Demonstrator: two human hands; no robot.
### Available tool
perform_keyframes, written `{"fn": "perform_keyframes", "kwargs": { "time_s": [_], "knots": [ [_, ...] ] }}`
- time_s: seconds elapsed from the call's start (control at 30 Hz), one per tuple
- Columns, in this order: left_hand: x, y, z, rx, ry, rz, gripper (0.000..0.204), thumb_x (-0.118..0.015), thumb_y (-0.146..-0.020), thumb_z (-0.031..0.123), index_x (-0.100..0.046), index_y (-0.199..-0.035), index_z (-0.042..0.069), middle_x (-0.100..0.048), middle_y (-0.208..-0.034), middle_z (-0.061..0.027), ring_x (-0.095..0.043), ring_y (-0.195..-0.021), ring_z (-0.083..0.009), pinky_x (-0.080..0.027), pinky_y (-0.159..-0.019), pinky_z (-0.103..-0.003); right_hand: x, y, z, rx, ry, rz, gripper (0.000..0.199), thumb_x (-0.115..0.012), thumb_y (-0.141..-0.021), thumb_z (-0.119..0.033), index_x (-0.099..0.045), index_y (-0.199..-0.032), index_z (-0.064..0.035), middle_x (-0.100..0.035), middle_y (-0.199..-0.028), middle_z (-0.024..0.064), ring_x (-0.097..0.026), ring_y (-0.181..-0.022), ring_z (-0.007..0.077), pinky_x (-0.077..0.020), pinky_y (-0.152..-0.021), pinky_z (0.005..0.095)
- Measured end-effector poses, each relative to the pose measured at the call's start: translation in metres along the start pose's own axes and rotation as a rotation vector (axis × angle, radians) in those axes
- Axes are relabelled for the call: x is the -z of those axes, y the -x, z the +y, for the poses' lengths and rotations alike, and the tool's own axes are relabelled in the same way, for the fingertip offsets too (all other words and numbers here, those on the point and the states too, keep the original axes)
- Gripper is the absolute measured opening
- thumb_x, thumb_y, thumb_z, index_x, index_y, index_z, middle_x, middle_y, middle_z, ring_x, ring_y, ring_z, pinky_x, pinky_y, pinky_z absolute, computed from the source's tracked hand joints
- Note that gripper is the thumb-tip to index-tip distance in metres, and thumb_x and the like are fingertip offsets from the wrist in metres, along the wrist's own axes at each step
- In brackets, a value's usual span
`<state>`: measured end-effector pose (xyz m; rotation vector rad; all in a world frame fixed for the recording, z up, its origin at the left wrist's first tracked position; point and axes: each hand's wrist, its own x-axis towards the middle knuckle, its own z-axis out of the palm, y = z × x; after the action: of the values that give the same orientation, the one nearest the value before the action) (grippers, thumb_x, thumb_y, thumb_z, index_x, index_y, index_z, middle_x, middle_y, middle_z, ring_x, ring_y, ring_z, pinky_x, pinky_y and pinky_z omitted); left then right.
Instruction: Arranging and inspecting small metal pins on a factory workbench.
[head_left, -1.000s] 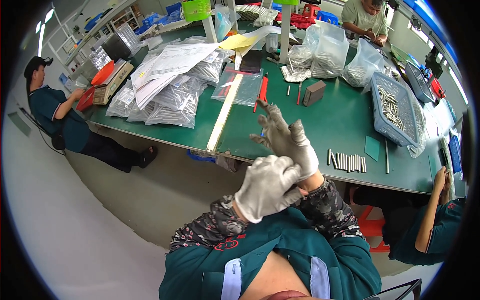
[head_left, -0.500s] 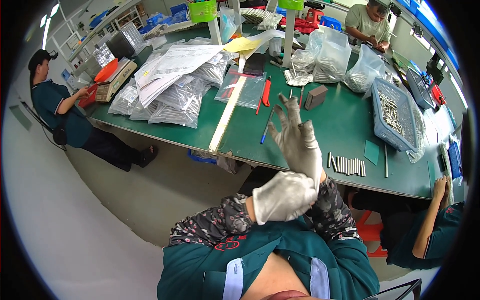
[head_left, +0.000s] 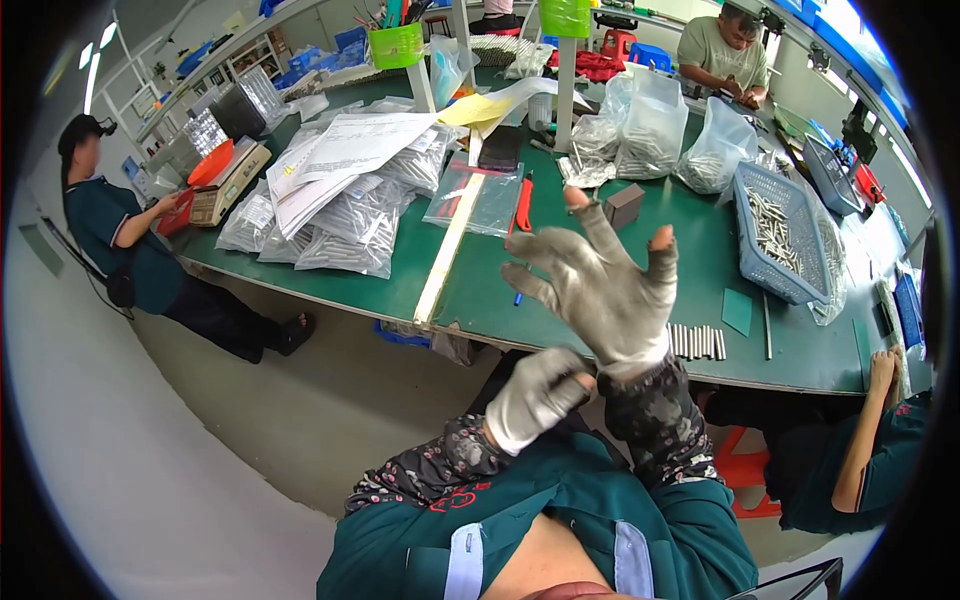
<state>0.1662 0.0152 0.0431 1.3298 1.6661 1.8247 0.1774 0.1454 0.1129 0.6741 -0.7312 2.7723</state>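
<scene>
Both hands wear whitish-grey gloves, and patterned sleeve covers reach up to the wrists. My right hand (head_left: 605, 285) is raised over the table's front edge, fingers spread, with nothing in it. Bare fingertips poke out of its glove. My left hand (head_left: 540, 398) is lower, beside the right glove's cuff, with its fingers curled in. Whether it pinches anything is hidden. A row of short metal pins (head_left: 698, 342) lies right of my right hand, partly covered by it. A dark brown block (head_left: 624, 206) sits just beyond its fingers.
Left are bagged metal pins (head_left: 345, 245) under papers (head_left: 365, 140), and a red cutter knife (head_left: 524, 205). Right are a green square (head_left: 737, 311), a thin rod (head_left: 768, 325) and a blue basket (head_left: 782, 284) of pins. Co-workers stand or sit left, far right and near right.
My left hand has come off the right wrist, moving down and left. My right hand has turned and spread its fingers, now covering part of the pin row.
</scene>
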Motion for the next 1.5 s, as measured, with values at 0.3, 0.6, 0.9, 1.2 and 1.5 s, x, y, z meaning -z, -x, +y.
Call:
{"fn": "perform_keyframes", "kwargs": {
  "time_s": [0.3, 0.6, 0.9, 1.2, 1.5],
  "knots": [
    [0.014, -0.019, -0.015, -0.396, -0.130, -0.168, 0.025, -0.058, -0.092, 0.027, -0.063, -0.102, 0.004, -0.065, -0.092, -0.0131, -0.063, -0.090, -0.0319, -0.048, -0.079, -0.040, -0.023, 0.005, 0.010, -0.012, -0.086, -0.143, 0.079, -0.052, -0.080, -0.068, -0.041, -0.140, -0.0172, -0.027, -0.148, 0.0127, -0.018, -0.139, 0.0422, -0.0291, -0.103, 0.0635],
    [-0.006, -0.006, -0.012, -0.200, -0.362, -0.377, 0.016, -0.061, -0.076, 0.010, -0.062, -0.092, 0.008, -0.062, -0.084, -0.0156, -0.057, -0.083, -0.0398, -0.047, -0.072, -0.044, -0.011, 0.019, 0.002, 0.016, 0.037, 0.607, 0.073, -0.050, -0.084, -0.063, -0.039, -0.141, -0.0172, -0.038, -0.143, 0.0151, -0.027, -0.137, 0.0313, -0.0282, -0.104, 0.0582],
    [0.006, -0.028, 0.046, -0.445, -0.654, 0.088, 0.029, -0.065, -0.086, 0.036, -0.063, -0.083, 0.007, -0.058, -0.071, -0.0082, -0.056, -0.063, -0.0286, -0.044, -0.059, -0.039, 0.022, 0.011, 0.004, 0.342, 1.746, 0.316, 0.061, -0.072, -0.079, -0.026, -0.049, -0.130, -0.0005, -0.057, -0.120, 0.0171, -0.052, -0.114, 0.0294, -0.0381, -0.100, 0.0369],
    [0.005, -0.022, 0.029, -0.522, -0.690, -0.096, 0.014, -0.061, -0.082, 0.020, -0.057, -0.076, 0.008, -0.055, -0.069, -0.0076, -0.057, -0.063, -0.0284, -0.045, -0.058, -0.041, 0.019, 0.015, 0.008, 0.629, 1.902, 0.356, 0.061, -0.074, -0.069, -0.023, -0.054, -0.122, 0.0002, -0.060, -0.109, 0.0177, -0.054, -0.103, 0.0379, -0.0430, -0.089, 0.0445],
    [0.019, 0.001, 0.026, -0.375, -0.509, -0.220, 0.021, -0.065, -0.083, 0.024, -0.062, -0.089, 0.004, -0.065, -0.085, -0.0122, -0.062, -0.076, -0.0326, -0.049, -0.068, -0.040, 0.027, 0.138, -0.036, 0.062, 1.853, 0.244, 0.037, -0.061, -0.087, -0.027, -0.060, -0.110, 0.0021, -0.062, -0.089, 0.0175, -0.060, -0.082, 0.0338, -0.0487, -0.073, 0.0384]
  ]
}}
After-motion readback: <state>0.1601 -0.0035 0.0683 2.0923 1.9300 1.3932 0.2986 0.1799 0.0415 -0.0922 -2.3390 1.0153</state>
